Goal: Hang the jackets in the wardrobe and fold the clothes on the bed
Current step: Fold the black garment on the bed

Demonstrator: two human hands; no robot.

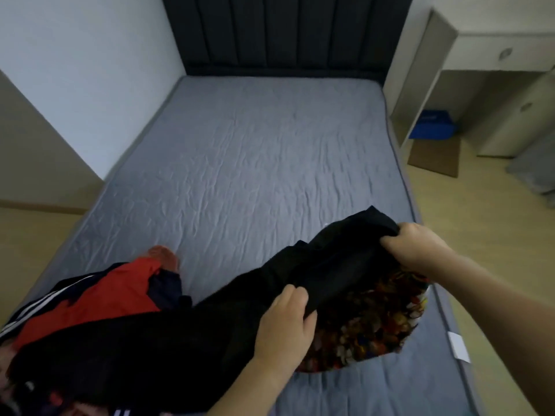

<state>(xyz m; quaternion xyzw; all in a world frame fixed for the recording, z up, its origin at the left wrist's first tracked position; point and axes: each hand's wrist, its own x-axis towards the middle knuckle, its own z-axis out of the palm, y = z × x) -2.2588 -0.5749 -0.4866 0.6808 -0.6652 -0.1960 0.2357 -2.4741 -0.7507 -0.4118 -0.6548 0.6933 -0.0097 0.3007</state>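
Filling most of the view, the bed (255, 151) carries a heap at 7 o'clock; a black garment (330, 265) stretches from it toward 4 o'clock over a patterned cloth (375, 319); a red jacket (99, 289) lies at 8 o'clock; the right hand (417, 247) and left hand (285, 325) each clutch the black garment.

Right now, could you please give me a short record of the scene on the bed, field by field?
surface: grey bed, mostly bare
held item: black garment, lifted at the near right
left hand: gripping the garment's near edge
right hand: gripping its far end
beneath: patterned multicoloured fabric
near left: red jacket with white stripes, in a heap
folded so far: nothing visible
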